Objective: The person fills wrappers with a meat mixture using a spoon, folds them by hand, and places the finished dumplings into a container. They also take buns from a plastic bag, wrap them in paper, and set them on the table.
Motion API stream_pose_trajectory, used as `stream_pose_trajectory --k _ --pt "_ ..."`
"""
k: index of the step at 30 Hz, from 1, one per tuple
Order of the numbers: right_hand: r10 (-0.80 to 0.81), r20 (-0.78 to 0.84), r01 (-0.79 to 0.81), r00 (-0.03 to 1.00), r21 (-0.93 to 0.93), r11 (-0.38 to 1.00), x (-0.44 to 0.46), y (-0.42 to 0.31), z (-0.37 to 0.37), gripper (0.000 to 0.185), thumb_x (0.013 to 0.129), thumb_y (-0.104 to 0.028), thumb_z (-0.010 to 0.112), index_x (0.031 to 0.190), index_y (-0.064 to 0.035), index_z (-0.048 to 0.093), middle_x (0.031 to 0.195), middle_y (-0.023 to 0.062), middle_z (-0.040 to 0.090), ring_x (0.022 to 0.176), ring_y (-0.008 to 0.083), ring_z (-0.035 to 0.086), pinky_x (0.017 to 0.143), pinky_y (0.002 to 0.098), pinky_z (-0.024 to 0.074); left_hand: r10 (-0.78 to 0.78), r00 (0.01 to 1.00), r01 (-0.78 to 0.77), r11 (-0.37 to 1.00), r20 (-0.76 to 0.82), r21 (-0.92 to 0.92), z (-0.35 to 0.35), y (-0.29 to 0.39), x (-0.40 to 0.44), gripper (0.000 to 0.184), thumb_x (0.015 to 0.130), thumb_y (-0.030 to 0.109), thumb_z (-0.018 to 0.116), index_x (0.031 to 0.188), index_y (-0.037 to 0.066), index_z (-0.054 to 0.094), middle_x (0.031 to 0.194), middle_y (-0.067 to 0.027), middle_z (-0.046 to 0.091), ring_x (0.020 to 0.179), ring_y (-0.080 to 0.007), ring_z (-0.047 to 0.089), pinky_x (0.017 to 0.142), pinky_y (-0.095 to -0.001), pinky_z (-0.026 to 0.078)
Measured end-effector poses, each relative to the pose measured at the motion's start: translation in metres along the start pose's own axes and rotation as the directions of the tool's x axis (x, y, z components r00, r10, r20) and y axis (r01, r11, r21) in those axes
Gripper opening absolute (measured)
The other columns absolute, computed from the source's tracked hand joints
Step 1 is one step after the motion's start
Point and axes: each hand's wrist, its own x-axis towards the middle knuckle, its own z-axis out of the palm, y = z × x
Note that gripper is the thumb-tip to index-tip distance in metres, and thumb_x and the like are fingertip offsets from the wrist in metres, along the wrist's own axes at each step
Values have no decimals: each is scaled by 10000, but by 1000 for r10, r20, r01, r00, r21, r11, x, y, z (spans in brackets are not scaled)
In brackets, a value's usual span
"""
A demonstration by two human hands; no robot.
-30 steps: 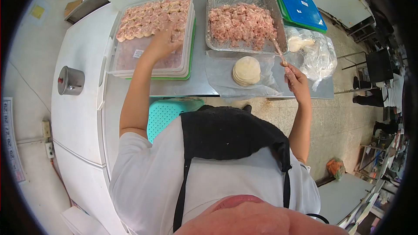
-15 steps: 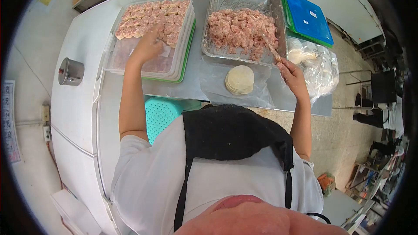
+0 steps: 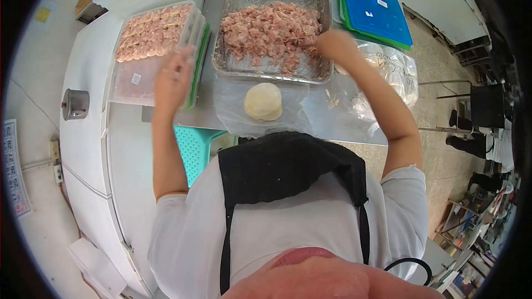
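Observation:
My left hand point(image 3: 174, 77) is raised at the right edge of the clear plastic container point(image 3: 123, 86); motion blurs its fingers. Rows of small meat-filled dumplings point(image 3: 152, 33) fill the upper part of that container. My right hand point(image 3: 336, 46), also blurred, is closed over the right rim of the metal tray point(image 3: 266, 73), round a thin utensil mostly hidden by the hand. The utensil's end reaches into the minced meat point(image 3: 271, 30). Below the tray, a stack of round wrappers point(image 3: 263, 102) lies on a plastic sheet point(image 3: 230, 105), touched by neither hand.
Blue and green lids point(image 3: 374, 8) lie right of the tray, above a clear plastic bag point(image 3: 396, 69). A metal pot point(image 3: 75, 104) stands on the white surface at left. A turquoise stool point(image 3: 191, 149) is below the table edge. A person in dark trousers point(image 3: 470, 145) is far right.
The view has shifted, so the table things appear further left. My left hand has left the dumplings for the container's right edge. My right hand has moved up to the meat.

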Motion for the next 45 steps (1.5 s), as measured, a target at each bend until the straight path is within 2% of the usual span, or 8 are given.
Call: stream_pose_trajectory --k 6,13,25,27,31,39,42,45 --pt "-189 165 193 968 -5 981 -54 -48 -30 164 751 -126 582 773 -34 716 752 165 677 733 312 688 617 433 547 -91 900 172 973 426 -154 97 51 -58 202 813 72 639 1014 56 654 927 -98 603 882 -291 593 807 -361 478" --pt "-250 -51 252 967 20 968 -39 -27 8 117 722 -111 595 708 -56 698 704 148 672 680 309 681 574 403 539 119 955 -119 993 270 -19 144 35 -76 224 782 139 684 981 41 649 843 -108 555 801 -278 559 764 -348 459" --pt "-237 -104 258 966 297 919 -41 -49 31 216 831 -191 559 782 -26 689 778 172 677 738 347 657 671 434 523 -237 937 320 878 257 -357 133 -8 -79 273 944 250 549 982 1 654 1000 -76 635 913 -175 590 819 -287 457" --pt "-102 -10 94 995 477 874 -37 -56 36 272 881 -254 551 842 -16 679 857 185 679 780 366 638 692 434 498 -587 727 548 181 357 -817 127 -14 -72 270 946 226 562 1067 -4 632 1080 -71 638 981 -142 596 867 -280 471" --pt "-51 23 18 998 734 679 -34 -54 15 328 937 -309 544 872 -11 665 708 151 634 685 274 642 634 412 478 -550 815 457 416 183 -786 111 -5 -46 312 938 208 579 1159 -11 582 1089 -78 638 999 -148 610 876 -292 488" --pt "234 70 -137 970 949 285 -3 -94 -22 360 956 -321 534 1137 -27 636 815 162 644 743 282 626 703 354 481 -380 844 300 -251 379 -920 121 29 25 459 988 276 450 1308 -53 430 1293 -177 526 1194 -284 519 1058 -421 383" --pt "263 -467 212 844 742 636 10 -116 6 294 934 -267 580 1058 -11 653 756 86 631 706 218 626 616 346 482 -338 825 257 -489 453 -833 107 39 48 614 975 443 411 1328 -59 403 1334 -197 487 1257 -333 454 1062 -485 362" --pt "71 -285 116 956 586 802 -11 -103 -19 253 920 -233 581 1078 -48 651 843 131 649 799 314 641 664 397 509 -367 809 233 -516 459 -824 107 13 50 756 935 572 397 1351 -59 369 1312 -206 487 1243 -370 445 1063 -534 337"
